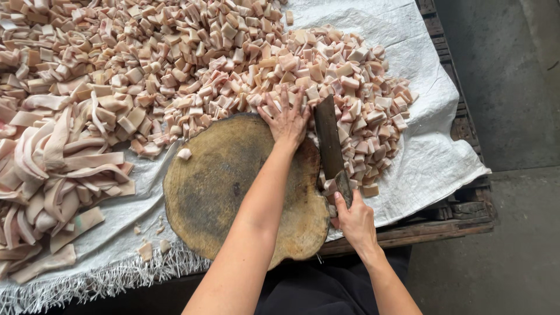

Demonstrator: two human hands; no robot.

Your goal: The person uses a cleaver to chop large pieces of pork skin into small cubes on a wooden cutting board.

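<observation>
Right hand (354,221): nearest the camera, at the near right edge of the round wooden chopping block (242,189); fingers are wrapping closed around the handle of the cleaver (331,149).
Cleaver: its dark blade is lying lengthwise, pointing far, along the right edge of the block, side-on against the heap of cut pieces.
Left hand (286,119): reaching across the block to its far edge, palm down, fingers spreading wide over the diced meat pieces (326,70); it is gripping nothing.
Doing it well: judging from this, hand and blade are sweeping cubes off the block together; keeping the blade flat and its edge turned away from the spread fingers looks wise, as does pushing low so nothing is left behind.
Block surface: almost bare, one stray cube (184,153) sitting near its far left rim.
Uncut strips (55,169): long pale strips are lying piled at the left, just beside the block.
White woven sheet (431,157): covering the table under everything, its frayed edge hanging at the near left.
In the way: the diced heap is crowding the block's far and right edges, leaving little room for more.
Floor (507,105): grey concrete is lying at the right.
</observation>
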